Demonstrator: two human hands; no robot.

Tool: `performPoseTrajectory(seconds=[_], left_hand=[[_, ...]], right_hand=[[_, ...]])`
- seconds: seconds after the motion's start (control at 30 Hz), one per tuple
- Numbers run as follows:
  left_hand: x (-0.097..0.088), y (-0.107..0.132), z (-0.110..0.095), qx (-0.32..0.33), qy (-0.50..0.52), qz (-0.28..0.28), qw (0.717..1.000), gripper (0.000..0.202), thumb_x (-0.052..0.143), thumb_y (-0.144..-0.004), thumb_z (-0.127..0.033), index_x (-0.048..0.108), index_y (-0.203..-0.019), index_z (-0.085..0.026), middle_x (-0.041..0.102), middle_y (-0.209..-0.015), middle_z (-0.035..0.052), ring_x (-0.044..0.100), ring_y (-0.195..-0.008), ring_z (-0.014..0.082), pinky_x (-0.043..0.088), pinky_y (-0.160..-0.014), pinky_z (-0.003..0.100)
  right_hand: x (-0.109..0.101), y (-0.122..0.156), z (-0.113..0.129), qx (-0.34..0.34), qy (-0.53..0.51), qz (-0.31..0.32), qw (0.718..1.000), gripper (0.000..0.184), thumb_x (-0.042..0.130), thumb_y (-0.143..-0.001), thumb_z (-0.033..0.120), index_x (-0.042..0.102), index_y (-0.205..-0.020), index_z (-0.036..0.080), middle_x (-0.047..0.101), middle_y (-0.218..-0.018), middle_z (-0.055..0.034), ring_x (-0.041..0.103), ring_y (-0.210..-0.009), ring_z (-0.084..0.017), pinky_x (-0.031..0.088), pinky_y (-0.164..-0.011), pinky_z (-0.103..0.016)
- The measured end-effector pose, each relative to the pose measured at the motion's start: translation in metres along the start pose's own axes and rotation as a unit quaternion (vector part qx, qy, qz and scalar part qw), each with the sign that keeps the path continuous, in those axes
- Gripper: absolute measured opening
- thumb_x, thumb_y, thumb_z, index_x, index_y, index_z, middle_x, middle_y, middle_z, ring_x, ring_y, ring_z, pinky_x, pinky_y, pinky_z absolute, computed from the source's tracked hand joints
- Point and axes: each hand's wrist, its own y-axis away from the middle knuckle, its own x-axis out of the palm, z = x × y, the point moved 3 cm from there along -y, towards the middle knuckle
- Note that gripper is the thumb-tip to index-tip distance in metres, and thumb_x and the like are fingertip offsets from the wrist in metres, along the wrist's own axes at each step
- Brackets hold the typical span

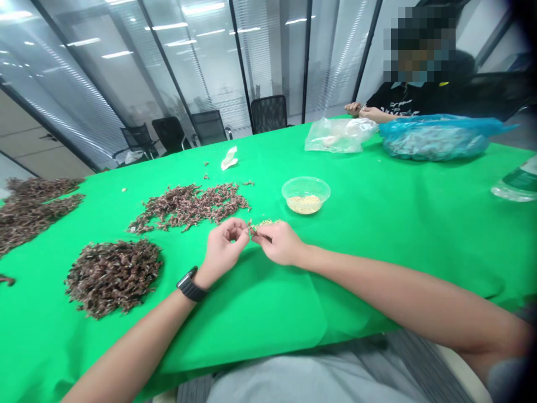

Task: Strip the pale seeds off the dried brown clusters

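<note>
My left hand [223,251] and my right hand [279,243] meet above the green tablecloth [268,313], their fingertips pinching a small dried brown pod [257,233]. Pale seeds [263,224] lie scattered just beyond my right fingers. A clear plastic bowl [305,196] with a layer of similar seeds stands beyond my hands to the right. To the left of my hands lie a long heap of dried brown pods [188,207] and a rounder heap [112,278]. The pinched pod is partly hidden by my fingers.
More pods [33,215] lie at the left table edge. A co-worker's hands [361,111] rest behind a clear plastic bag [339,135] and a full blue plastic bag [436,138]. A water bottle [517,182] lies at the right edge. Black chairs [268,113] stand by a glass wall.
</note>
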Motion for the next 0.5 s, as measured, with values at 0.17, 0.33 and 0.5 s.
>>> performPoseTrajectory(seconds=[0.17,0.33,0.5], left_hand=[[-0.005,0.004,-0.005,0.090,-0.139,0.002,0.986,0.005,0.067,-0.081,-0.019,0.066,-0.085,-0.020,0.059,-0.065,-0.0024,0.050,-0.058,0.0106,0.040,-0.059,0.022],[-0.013,0.000,0.002,0.182,-0.235,0.054,0.953,0.011,0.068,-0.083,-0.020,0.071,-0.093,-0.023,0.063,-0.069,0.0017,0.056,-0.062,0.0144,0.045,-0.068,0.026],[-0.015,-0.002,0.003,0.197,-0.231,0.060,0.951,0.007,0.067,-0.085,-0.024,0.071,-0.091,-0.022,0.067,-0.075,0.0040,0.059,-0.068,0.0152,0.047,-0.072,0.027]], right_hand=[[0.000,0.000,0.001,0.001,-0.027,0.010,1.000,0.034,0.060,-0.093,0.024,0.054,-0.060,0.017,0.056,-0.057,0.0012,0.043,-0.053,-0.010,0.026,-0.057,-0.026],[0.000,0.000,0.002,-0.001,-0.041,0.016,0.999,0.035,0.061,-0.090,0.023,0.048,-0.057,0.018,0.049,-0.052,0.0027,0.040,-0.052,-0.010,0.024,-0.056,-0.026],[-0.001,-0.001,0.002,0.003,-0.063,0.020,0.998,0.035,0.059,-0.090,0.023,0.048,-0.058,0.018,0.049,-0.051,0.0030,0.041,-0.051,-0.010,0.025,-0.055,-0.026]])
